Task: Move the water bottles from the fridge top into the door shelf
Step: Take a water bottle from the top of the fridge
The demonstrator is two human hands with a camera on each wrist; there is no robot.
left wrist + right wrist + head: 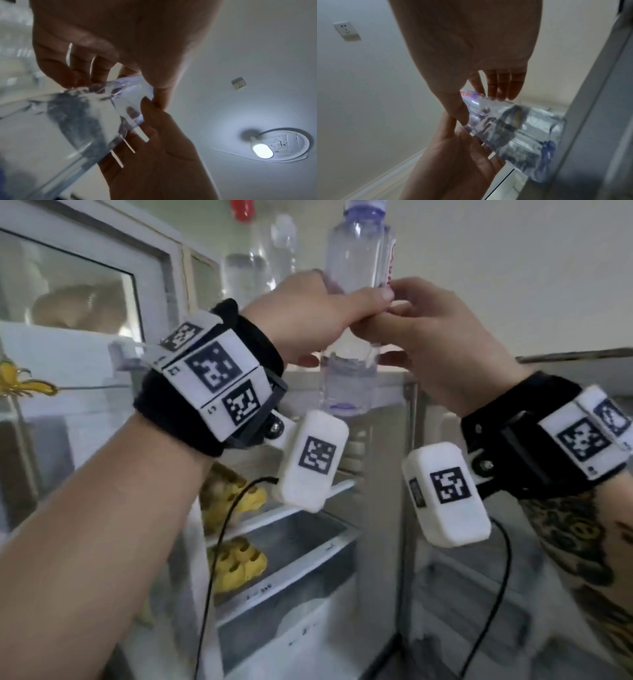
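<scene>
A clear water bottle with a pale purple cap stands upright in the air in front of the fridge top. My left hand grips its middle from the left, fingers curled behind and thumb in front. From the right, my right hand holds the same band, and the two thumbs touch. In the left wrist view the bottle lies between my left hand and my right hand. The right wrist view shows the bottle under my right hand. More clear bottles stand behind on the fridge top.
The fridge is open below, with glass shelves that carry yellow items. The grey fridge door stands open at the right, its shelves blurred. A red-capped bottle is at the top edge. A wall socket is on the wall.
</scene>
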